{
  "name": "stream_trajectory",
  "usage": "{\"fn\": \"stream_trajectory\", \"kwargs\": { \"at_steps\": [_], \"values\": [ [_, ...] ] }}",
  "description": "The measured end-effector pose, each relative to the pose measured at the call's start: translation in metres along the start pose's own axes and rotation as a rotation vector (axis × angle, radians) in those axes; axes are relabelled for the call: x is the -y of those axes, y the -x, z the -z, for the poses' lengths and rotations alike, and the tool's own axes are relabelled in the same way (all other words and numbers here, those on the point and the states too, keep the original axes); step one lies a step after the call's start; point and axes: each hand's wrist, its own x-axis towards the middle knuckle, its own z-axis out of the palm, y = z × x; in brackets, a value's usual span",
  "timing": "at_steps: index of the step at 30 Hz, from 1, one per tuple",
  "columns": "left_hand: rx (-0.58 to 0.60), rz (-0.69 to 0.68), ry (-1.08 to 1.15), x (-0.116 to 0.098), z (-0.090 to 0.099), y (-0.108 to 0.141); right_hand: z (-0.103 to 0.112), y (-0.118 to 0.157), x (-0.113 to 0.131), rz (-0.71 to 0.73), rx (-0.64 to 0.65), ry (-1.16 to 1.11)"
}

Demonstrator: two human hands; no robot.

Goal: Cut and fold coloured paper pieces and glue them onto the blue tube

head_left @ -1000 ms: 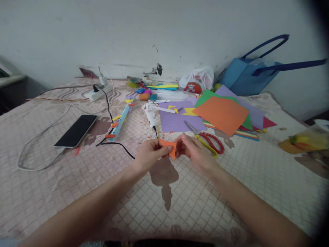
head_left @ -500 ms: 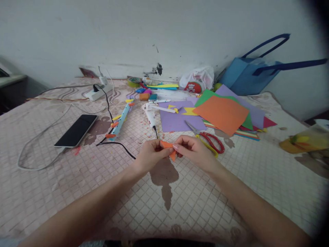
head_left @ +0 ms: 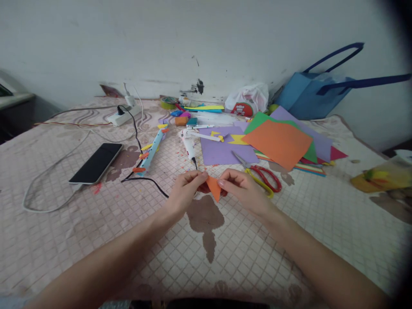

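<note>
A small piece of orange paper (head_left: 213, 188), tapering to a point at the bottom, is held between both hands above the table. My left hand (head_left: 187, 187) pinches its left upper edge between thumb and fingers. From the other side, my right hand (head_left: 243, 189) grips the right edge, thumb on the near face. Just right of my right hand lie scissors (head_left: 265, 178) with red and yellow handles. A white glue gun (head_left: 189, 146) rests beyond my hands, its black cord running behind my left hand. The fingers behind the paper are partly hidden.
Left are a phone (head_left: 96, 164) on a cable, a blue paper strip (head_left: 152, 150) with orange and yellow bits, and a power strip (head_left: 125, 116). Behind lie purple paper (head_left: 222, 154), an orange sheet (head_left: 278, 141) on a stack, and a blue bag (head_left: 309, 96).
My left thumb has moved up and left along the orange paper, uncovering more of its face. The right hand stays nearly in place, and the rest of the table looks the same.
</note>
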Motion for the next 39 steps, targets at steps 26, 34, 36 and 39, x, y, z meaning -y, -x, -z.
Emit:
{"fn": "stream_trajectory", "kwargs": {
  "at_steps": [26,34,36,39],
  "values": [
    [0.275,0.126,-0.134,-0.0011,0.0004,0.0,-0.0045,0.0013,-0.0055,0.009,-0.131,-0.045],
    [0.334,0.182,-0.06,0.0031,0.0037,-0.0012,-0.0058,0.0004,-0.0075,-0.012,-0.151,-0.07],
    [0.362,0.19,-0.062,0.0018,0.0034,-0.0008,-0.0059,0.0001,-0.0079,-0.011,-0.151,-0.088],
    [0.429,0.233,-0.061,-0.0014,0.0011,0.001,-0.0053,-0.0002,-0.008,-0.003,-0.158,-0.115]
  ]
}}
